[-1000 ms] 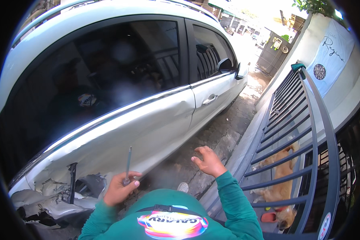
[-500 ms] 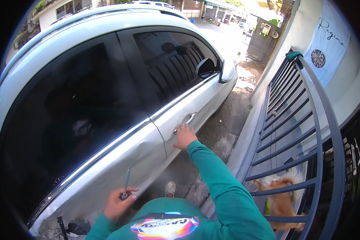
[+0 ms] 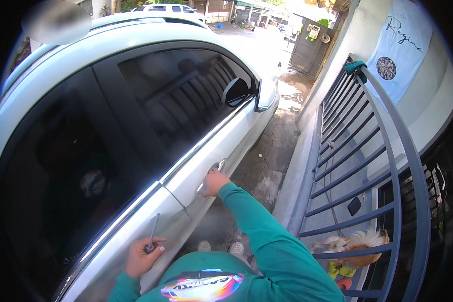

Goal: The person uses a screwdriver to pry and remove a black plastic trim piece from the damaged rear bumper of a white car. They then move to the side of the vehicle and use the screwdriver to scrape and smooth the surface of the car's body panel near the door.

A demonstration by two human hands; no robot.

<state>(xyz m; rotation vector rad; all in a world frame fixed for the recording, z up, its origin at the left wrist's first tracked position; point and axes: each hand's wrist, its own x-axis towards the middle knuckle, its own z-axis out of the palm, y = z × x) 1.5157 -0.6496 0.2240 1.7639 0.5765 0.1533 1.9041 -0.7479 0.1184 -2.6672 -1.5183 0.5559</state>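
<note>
To my right stood a grey metal gate [image 3: 372,166] of slanted bars, with a green cap [image 3: 356,66] on its top corner. Behind the bars near my feet sat a small tan dog [image 3: 355,241]. A pale banner [image 3: 402,45] hung on the wall beyond it. Far ahead, another white car [image 3: 168,8] was parked on the wet concrete lane [image 3: 272,151].

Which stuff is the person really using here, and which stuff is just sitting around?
In use:
right hand on the door handle of the white car
left hand gripping a thin metal tool

Just around:
grey metal gate
small tan dog behind its bars
hanging banner
</note>
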